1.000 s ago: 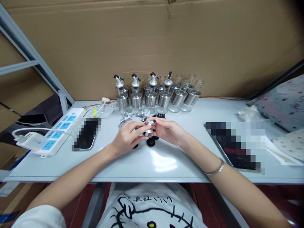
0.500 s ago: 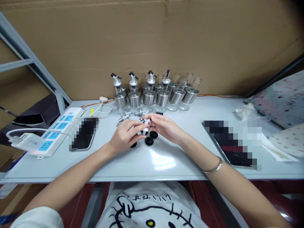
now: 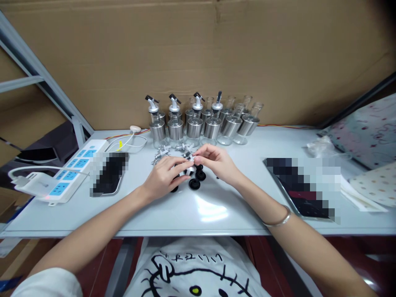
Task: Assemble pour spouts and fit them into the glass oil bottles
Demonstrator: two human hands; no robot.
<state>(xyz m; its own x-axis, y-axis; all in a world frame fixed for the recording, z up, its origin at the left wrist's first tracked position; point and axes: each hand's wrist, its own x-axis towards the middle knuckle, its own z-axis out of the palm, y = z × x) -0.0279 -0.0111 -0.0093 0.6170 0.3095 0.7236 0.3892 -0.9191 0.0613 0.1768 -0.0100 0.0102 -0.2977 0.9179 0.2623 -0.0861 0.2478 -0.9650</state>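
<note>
Looking down from my head camera, I see my left hand point(image 3: 162, 175) clamped on a small silver spout piece point(image 3: 189, 170), thumb under and fingers over. It is up above the table point(image 3: 154, 218), right in front of me. My right hand point(image 3: 218, 163) has its thumb and finger pinched on the top of the same piece. I can't tell if a tiny part hides between those fingertips.

I think the step in hand is fitting or turning something at the top of this little spout. To me, the next move calls for a still left hand and a small, careful push or twist from the right.

Black round caps point(image 3: 194, 184) sit just under my fingers, so I could bump them. More loose silver parts point(image 3: 161, 154) lie past my left hand, and my fingers hide some of the heap.

Behind them stand glass bottles point(image 3: 194, 128) with metal bands. Four in front wear silver tops point(image 3: 153, 106) with black levers. A phone point(image 3: 111, 177) and a power strip point(image 3: 77, 169) are well off to my left, and a tablet point(image 3: 305, 194) is to my right. Those don't get in my way.
</note>
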